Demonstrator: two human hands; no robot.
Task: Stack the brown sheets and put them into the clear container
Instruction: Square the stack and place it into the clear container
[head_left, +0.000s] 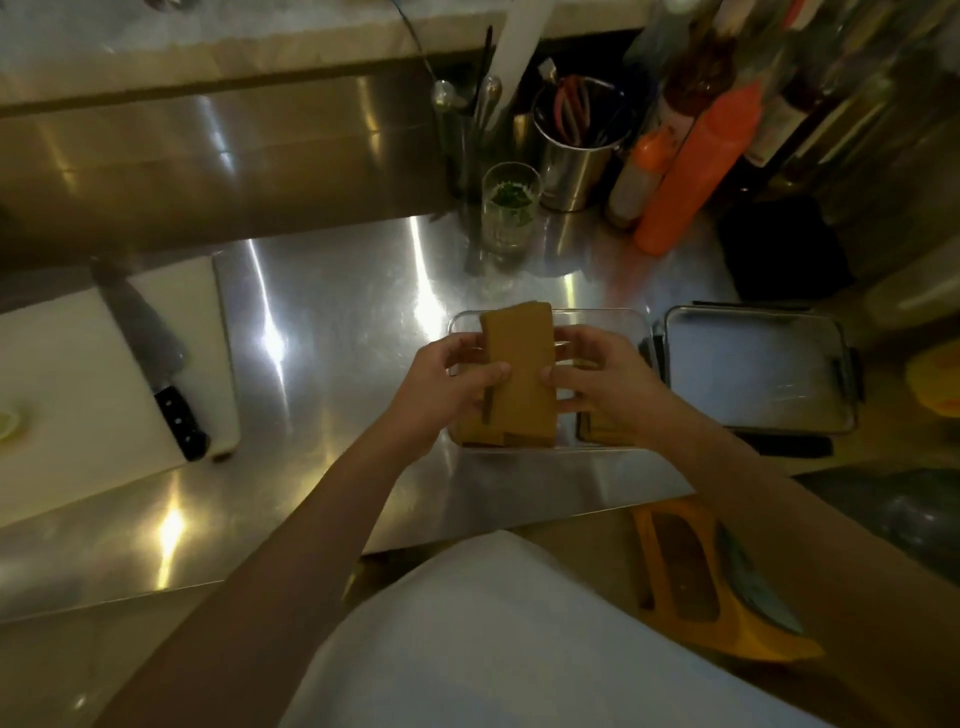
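A stack of brown sheets (522, 364) is held upright over the clear container (597, 317), which sits on the steel counter near its front edge. My left hand (447, 384) grips the stack's left edge, thumb on its face. My right hand (597, 379) holds the right edge. More brown sheets (602, 431) lie flat inside the container, partly hidden under my right hand.
The container's lid (753, 369) lies right beside it. A white cutting board (67, 374) with a black-handled knife (156, 364) is at the left. A glass (509, 208), a steel utensil pot (576, 156) and orange squeeze bottles (696, 171) stand behind.
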